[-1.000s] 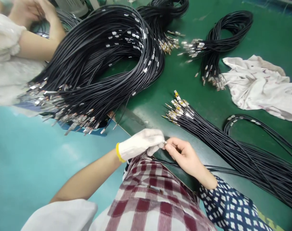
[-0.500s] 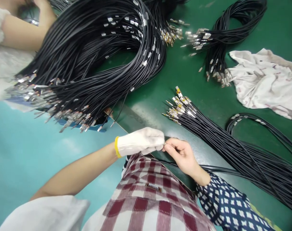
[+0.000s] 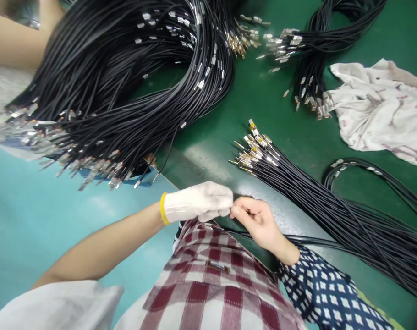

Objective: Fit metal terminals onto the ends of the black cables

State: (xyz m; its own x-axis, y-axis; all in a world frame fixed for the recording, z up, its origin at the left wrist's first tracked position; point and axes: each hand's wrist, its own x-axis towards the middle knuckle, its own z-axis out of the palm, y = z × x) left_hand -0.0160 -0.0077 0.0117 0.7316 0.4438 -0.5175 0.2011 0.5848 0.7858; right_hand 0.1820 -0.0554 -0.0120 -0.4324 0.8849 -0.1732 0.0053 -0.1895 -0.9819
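Observation:
My left hand (image 3: 203, 201), in a white knit glove with a yellow cuff, is closed, its fingertips pressed together at the table's near edge. Against them, the thumb and forefinger of my bare right hand (image 3: 255, 219) are pinched. What sits between the fingertips is too small and covered to name. A few black cables (image 3: 301, 239) run beneath my right wrist toward my lap. Beyond the hands lies a thick bundle of black cables (image 3: 308, 188) with metal connector ends (image 3: 255, 149) facing left.
A big looped bundle of black cables (image 3: 208, 103) overhangs the table's left edge. Another person's arm (image 3: 18, 41) is behind it. Farther back on the green table (image 3: 284, 123) are a smaller coiled bundle (image 3: 320, 43) and a crumpled white cloth (image 3: 376, 107). A thin cable loop (image 3: 359, 165) lies right.
My hands stay fingertip to fingertip in nearly the same pose. The view has shifted slightly, and the other person's arm has moved a little left.

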